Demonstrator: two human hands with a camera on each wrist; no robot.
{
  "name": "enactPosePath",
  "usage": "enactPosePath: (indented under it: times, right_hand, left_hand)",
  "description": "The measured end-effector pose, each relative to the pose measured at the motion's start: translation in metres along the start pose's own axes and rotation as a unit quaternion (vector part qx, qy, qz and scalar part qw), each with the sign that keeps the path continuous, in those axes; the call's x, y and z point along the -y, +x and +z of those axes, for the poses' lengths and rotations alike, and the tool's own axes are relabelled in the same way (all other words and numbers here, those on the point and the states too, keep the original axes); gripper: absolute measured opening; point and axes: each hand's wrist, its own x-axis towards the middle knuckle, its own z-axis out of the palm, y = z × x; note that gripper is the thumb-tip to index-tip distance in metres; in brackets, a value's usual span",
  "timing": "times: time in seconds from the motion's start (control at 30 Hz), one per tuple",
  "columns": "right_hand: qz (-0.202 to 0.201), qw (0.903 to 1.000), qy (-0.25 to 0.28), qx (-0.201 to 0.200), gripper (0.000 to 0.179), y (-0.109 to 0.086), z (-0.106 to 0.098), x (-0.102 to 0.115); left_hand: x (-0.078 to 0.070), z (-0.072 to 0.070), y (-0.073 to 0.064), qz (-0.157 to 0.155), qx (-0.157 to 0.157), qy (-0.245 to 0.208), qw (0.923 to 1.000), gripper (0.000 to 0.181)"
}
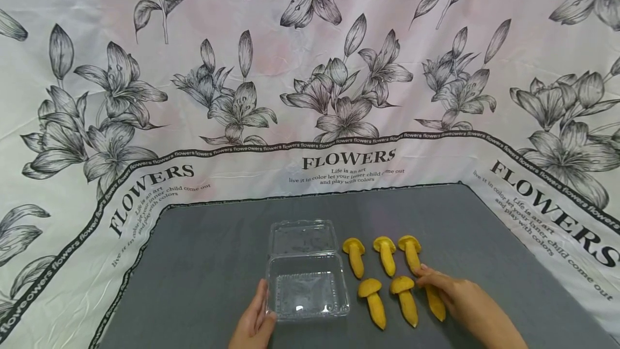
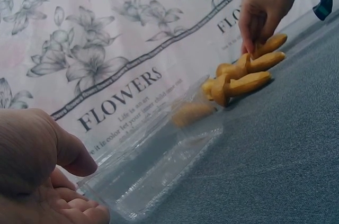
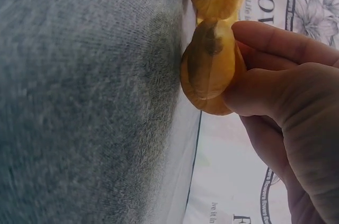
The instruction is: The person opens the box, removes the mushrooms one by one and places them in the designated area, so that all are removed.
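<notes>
A clear plastic clamshell box lies with its lid folded back, nothing inside. My left hand holds its near left corner between thumb and fingers, as the left wrist view also shows with the hand at the box's end. To the right of the box, several yellow mushrooms lie in two rows of three. My right hand pinches the front-row right mushroom near its cap, which the fingers hide in the head view. In the right wrist view this mushroom sits between thumb and fingers, its stem end facing the camera.
Two front-row mushrooms, one in the middle and one nearest the box, lie left of my right hand. Behind them is the back row. A grey cloth covers the table, and a flower-printed curtain surrounds its back and sides.
</notes>
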Motion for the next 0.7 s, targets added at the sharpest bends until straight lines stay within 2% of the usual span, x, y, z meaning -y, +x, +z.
enactPosePath:
  times: [0.2,0.33,0.57,0.7]
  right_hand:
    - [0.040,0.9986,0.010,0.032,0.041,-0.002,-0.004,0.005]
    - [0.052,0.9976,0.006,0.045,0.038,-0.002,-0.005,0.008]
    - [0.033,0.9990,-0.003,0.029,0.042,-0.004,-0.007,0.011]
    - [0.032,0.9995,0.000,-0.002,0.051,0.000,-0.011,0.020]
  left_hand:
    - [0.000,0.000,-0.001,0.001,-0.002,-0.003,1.0000,0.076]
    - [-0.001,0.000,-0.001,-0.004,-0.004,-0.011,0.9999,0.077]
    - [0.001,-0.001,-0.002,0.003,0.005,-0.023,0.9997,0.079]
    - [0.003,-0.002,-0.002,-0.006,0.005,-0.023,0.9997,0.081]
